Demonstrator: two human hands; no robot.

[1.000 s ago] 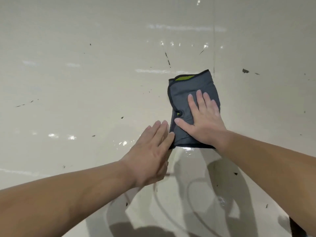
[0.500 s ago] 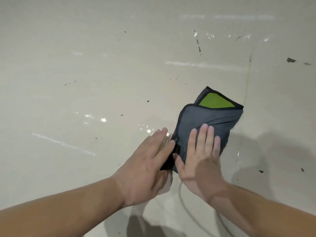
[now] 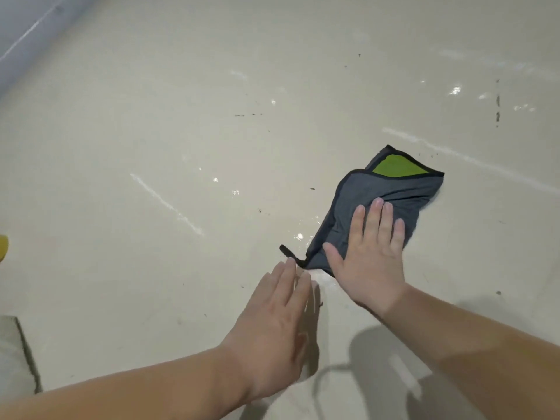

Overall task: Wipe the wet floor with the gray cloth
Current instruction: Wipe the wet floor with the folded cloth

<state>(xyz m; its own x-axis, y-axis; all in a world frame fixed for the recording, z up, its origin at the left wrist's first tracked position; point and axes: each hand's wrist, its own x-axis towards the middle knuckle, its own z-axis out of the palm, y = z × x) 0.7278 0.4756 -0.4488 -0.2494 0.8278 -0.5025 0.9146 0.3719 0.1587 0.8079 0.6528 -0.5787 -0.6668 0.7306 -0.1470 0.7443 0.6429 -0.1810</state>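
The gray cloth [image 3: 381, 192] lies folded on the pale glossy floor [image 3: 181, 147], its green inner side showing at the far corner and a black loop sticking out at its near left corner. My right hand [image 3: 369, 256] presses flat on the cloth's near half with straight fingers. My left hand [image 3: 272, 322] is flat and open just left of the cloth, its fingertips close to the black loop, holding nothing. Small wet glints shine on the floor left of the cloth.
Dark specks and pale streaks dot the floor. A yellow object [image 3: 3, 247] shows at the left edge. A gray slab or mat corner [image 3: 15, 359] lies at the lower left. A pale wall base [image 3: 21, 34] runs across the top left.
The cloth under my right hand has slid right and away from my left hand, which no longer touches it. The view has swung left, so the wall base and yellow object now show.
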